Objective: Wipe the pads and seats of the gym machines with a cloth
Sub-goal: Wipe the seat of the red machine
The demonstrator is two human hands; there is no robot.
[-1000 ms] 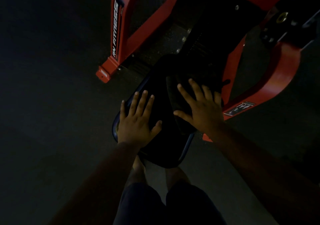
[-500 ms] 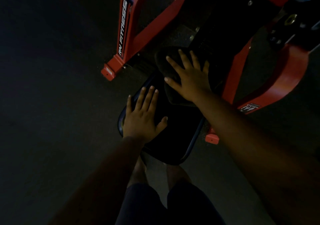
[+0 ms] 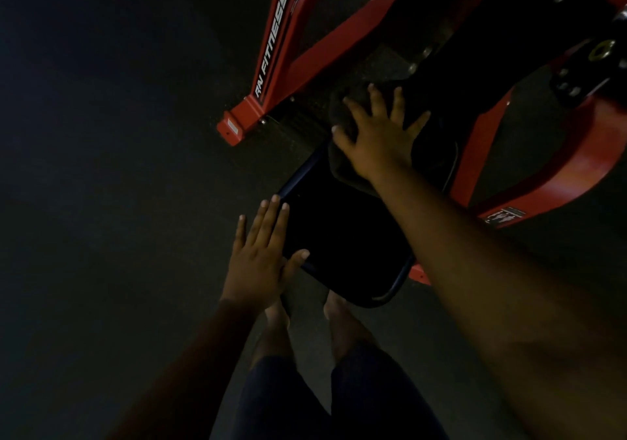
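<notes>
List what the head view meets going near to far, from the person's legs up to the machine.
Legs → left hand at the near edge of the black seat → right hand flat on the dark cloth → red frame.

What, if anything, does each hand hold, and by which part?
Neither hand grips anything. The right hand presses flat, fingers spread, on the cloth at the seat's far end. The left hand rests open on the seat's near left edge.

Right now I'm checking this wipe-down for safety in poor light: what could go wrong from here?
The right hand presses the cloth at the seat's far end, near the red frame; fingers might knock it. The left hand rests at the seat's edge and could slip off.
</notes>
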